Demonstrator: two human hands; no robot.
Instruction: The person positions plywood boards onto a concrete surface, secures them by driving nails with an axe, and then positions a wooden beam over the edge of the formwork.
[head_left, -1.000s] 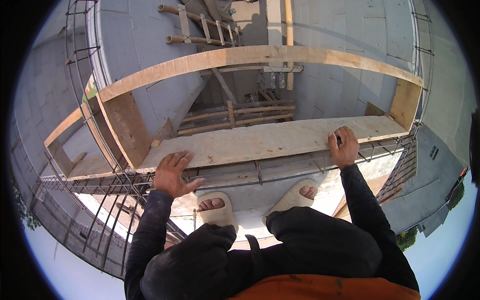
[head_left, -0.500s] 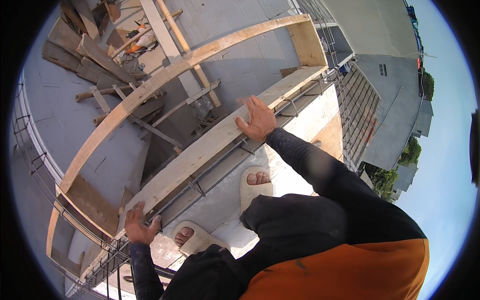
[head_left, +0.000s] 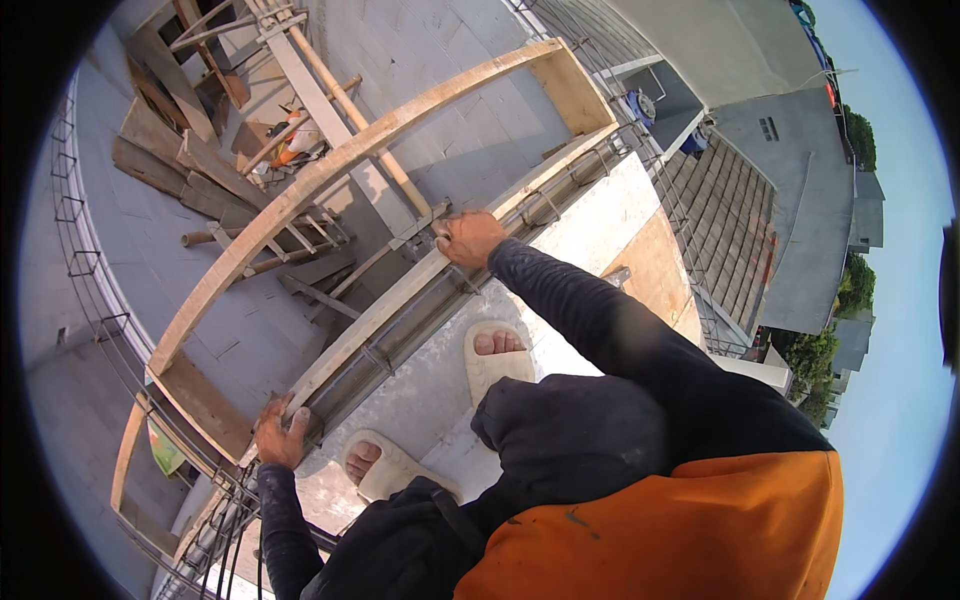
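A curved wooden form has an arched strip [head_left: 270,218] and a straight board [head_left: 372,318], joined by short end boards such as the upper end board [head_left: 570,88]. My left hand [head_left: 281,436] grips the straight board near its lower left end, thumb on the near side and fingers partly hidden. Farther up the same board, my right hand [head_left: 468,238] is closed over its edge with fingers curled. The board shows mostly its narrow edge. Steel reinforcing bars [head_left: 376,356] with tie loops run close along its near side.
My sandalled feet stand on a pale concrete ledge [head_left: 430,400] behind the bars. Beyond the form lie a drop, a bamboo pole [head_left: 405,180], and a pile of old planks [head_left: 165,155] below. A rebar cage [head_left: 85,262] curves along the left; a tiled roof [head_left: 715,215] lies right.
The straight board has tipped from showing its broad face to its narrow edge. My right hand, spread flat on it before, now curls over its edge. The view has shifted slightly.
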